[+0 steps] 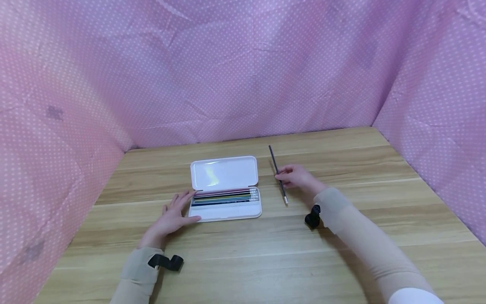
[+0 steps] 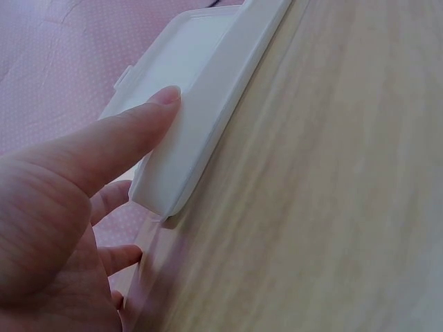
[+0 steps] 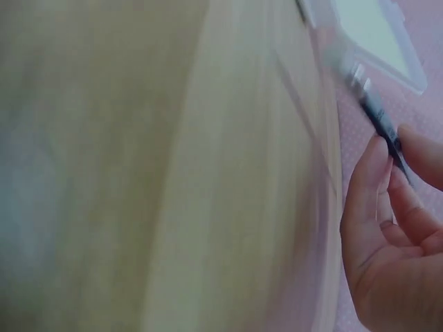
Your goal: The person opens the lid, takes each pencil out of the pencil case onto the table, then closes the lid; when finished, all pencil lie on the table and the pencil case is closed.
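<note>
From where I stand, the biggest thing is a rumpled pink cloth (image 1: 243, 76) with white dots, hanging in creased folds round the back and sides. Before it spreads a smooth surface (image 1: 247, 261) with streaky, pale-brown wood grain. A person reaches over it in close-fitting beige fabric sleeves (image 1: 368, 245).

A shallow, round-cornered white case (image 1: 228, 214), glossy like plastic, lies open near the middle, its lid (image 1: 228, 171) folded back with a soft shine on it. At its left end is the left hand (image 1: 171, 217), its grip spread wide, thumb and fingertips touching the case's edges.

To the right, apart from the case, the right hand (image 1: 298, 176) has its grip closed in a fingertip pinch midway along a dark slim pencil (image 1: 282, 188), which slants with its far end pointing away. A row of straight pencils (image 1: 224, 196), variously coloured, lies side by side in the case, toward the hinge. The held one ends in a shiny metal band (image 3: 360, 81) and a small whitish eraser (image 1: 286, 200).
</note>
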Motion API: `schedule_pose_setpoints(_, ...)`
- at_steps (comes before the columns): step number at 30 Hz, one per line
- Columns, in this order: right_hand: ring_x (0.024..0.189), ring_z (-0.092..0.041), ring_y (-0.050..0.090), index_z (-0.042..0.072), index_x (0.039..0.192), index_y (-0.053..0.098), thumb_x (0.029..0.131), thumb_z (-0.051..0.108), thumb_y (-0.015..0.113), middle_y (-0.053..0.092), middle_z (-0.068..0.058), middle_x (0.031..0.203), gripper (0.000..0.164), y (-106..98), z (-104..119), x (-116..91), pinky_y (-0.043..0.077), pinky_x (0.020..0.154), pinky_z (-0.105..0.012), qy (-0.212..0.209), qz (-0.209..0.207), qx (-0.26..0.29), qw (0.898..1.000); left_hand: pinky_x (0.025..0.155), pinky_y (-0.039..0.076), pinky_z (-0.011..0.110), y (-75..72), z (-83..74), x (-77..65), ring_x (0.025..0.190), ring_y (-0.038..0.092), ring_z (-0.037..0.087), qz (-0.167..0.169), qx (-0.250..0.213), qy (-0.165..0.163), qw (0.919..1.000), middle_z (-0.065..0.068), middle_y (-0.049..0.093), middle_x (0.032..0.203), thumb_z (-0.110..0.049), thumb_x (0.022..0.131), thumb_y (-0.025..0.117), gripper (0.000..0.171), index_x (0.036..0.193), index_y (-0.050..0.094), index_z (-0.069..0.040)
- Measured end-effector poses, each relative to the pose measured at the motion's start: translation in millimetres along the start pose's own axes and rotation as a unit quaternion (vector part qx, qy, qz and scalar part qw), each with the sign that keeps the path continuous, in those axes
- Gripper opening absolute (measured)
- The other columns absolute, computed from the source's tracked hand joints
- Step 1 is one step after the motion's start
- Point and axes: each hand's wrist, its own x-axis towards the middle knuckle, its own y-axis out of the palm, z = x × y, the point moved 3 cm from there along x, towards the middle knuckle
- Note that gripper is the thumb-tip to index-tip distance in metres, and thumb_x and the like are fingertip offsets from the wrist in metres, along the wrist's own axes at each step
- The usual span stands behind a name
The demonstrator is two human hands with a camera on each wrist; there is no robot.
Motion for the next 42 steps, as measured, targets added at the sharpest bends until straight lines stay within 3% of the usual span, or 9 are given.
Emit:
schedule_pose_setpoints(9, 0.071, -0.009, 0.060, -0.007, 0.118, 0.053, 0.089, 0.006, 0.063, 0.059, -0.008, 0.096, 0.033, -2.6, -2.6, 4.8, 0.056, 0.068, -0.023, 0.015, -0.026, -0.039, 0.999, 0.100, -0.013, 0.073, -0.5, -1.7, -1.0, 0.141, -0.009, 0.049, 0.003, 0.002, 0.003, 1.0000, 0.022, 0.006, 0.157, -0.045, 0.081, 0.071, 0.088, 0.151, 0.023, -0.020)
schedule_pose_setpoints(23, 0.063, -0.011, 0.059, -0.002, 0.090, 0.057, 0.081, 0.002, 0.071, 0.057, -0.008, 0.086, 0.017, 7.1, 4.8, 6.0, 0.056, 0.060, -0.024, 0.007, -0.069, -0.136, 0.988, 0.100, -0.013, 0.074, -0.8, -3.3, -0.8, 0.141, -0.009, 0.050, 0.000, 0.002, 0.004, 1.0000, 0.022, 0.007, 0.157, -0.044, 0.080, 0.072, 0.089, 0.151, 0.023, -0.020)
schedule_pose_setpoints(31, 0.067, -0.012, 0.059, -0.004, 0.097, 0.058, 0.081, 0.001, 0.072, 0.056, -0.010, 0.093, 0.023, 8.8, 4.6, 3.6, 0.057, 0.062, -0.025, 0.008, -0.067, -0.128, 0.989, 0.100, -0.013, 0.074, -1.5, -3.2, -1.2, 0.141, -0.009, 0.050, -0.001, 0.000, 0.007, 1.0000, 0.022, 0.007, 0.157, -0.043, 0.081, 0.072, 0.088, 0.151, 0.024, -0.019)
schedule_pose_setpoints(42, 0.061, -0.012, 0.061, -0.009, 0.100, 0.056, 0.081, -0.003, 0.070, 0.056, -0.011, 0.088, 0.024, 12.5, 3.8, -1.4, 0.057, 0.063, -0.025, -0.001, -0.065, -0.092, 0.994, 0.100, -0.013, 0.073, -1.7, -5.7, -3.7, 0.141, -0.010, 0.049, 0.005, 0.004, -0.005, 1.0000, 0.021, 0.006, 0.158, -0.044, 0.081, 0.071, 0.088, 0.151, 0.023, -0.020)
